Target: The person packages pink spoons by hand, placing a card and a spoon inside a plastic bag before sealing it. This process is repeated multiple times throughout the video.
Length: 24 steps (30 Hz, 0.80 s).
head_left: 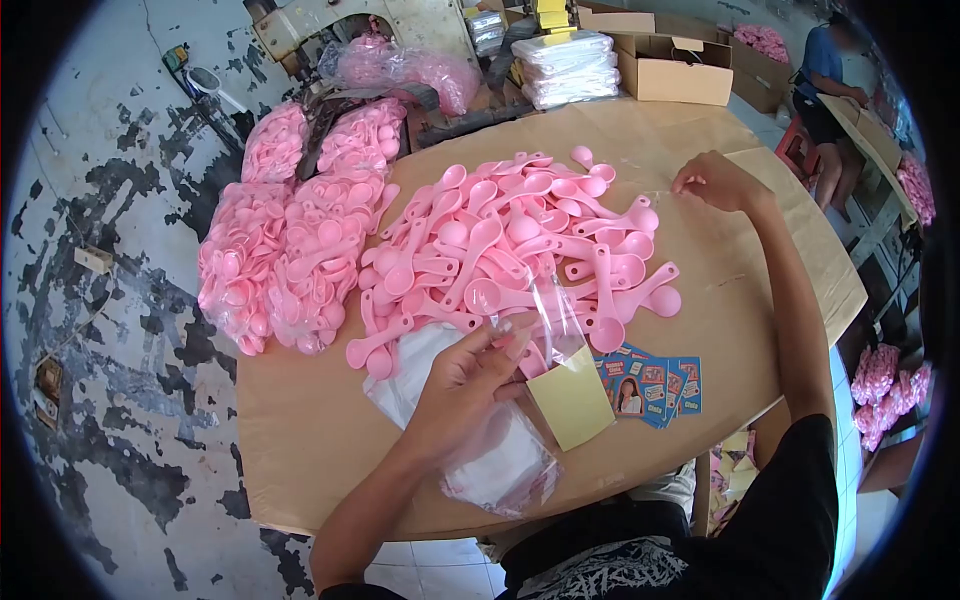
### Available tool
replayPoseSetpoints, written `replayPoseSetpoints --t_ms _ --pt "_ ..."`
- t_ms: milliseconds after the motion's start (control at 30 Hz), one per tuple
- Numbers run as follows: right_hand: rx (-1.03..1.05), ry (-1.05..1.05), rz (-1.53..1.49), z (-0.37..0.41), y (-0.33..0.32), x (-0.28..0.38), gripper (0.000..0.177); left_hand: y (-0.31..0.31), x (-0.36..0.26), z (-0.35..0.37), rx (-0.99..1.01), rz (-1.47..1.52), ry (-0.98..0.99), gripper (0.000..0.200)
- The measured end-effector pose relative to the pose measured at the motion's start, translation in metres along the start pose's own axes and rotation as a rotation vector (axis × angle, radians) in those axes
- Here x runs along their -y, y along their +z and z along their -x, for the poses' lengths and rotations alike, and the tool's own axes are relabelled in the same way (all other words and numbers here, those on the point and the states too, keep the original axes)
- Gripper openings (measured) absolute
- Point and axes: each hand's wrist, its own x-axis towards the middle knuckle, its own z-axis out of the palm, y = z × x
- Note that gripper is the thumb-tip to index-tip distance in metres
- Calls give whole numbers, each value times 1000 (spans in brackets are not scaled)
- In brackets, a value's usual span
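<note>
My left hand (468, 385) pinches a clear plastic bag (553, 318) near the front of the table. A pale yellow card (572, 398) shows at the lower end of that bag. Under my left hand and wrist lies a stack of clear bags (500, 455). Blue printed cards (655, 388) are fanned out right of the yellow card. Behind them spreads a big heap of pink spoons (500, 240). My right hand (722, 183) is raised at the right of the heap, its fingers curled near a thin transparent strip; whether it grips that strip is unclear.
Filled bags of pink spoons (300, 240) stand along the table's left side. At the back are stacked plastic packs (567, 70) and a cardboard box (680, 70). Another person (825, 90) sits at a bench at the upper right. A box of scraps (735, 470) is below the table edge.
</note>
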Motion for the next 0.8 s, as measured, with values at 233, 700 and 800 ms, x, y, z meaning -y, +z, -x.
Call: replayPoseSetpoints --t_ms 233,700,800 --pt "-379 -65 -158 23 -22 101 29 0 -3 0 53 87 -7 33" --pt "28 -253 -1100 60 63 235 22 9 2 -1 -58 107 162 38" --pt "6 -356 -1087 56 66 231 23 8 1 1 -54 66 194 36"
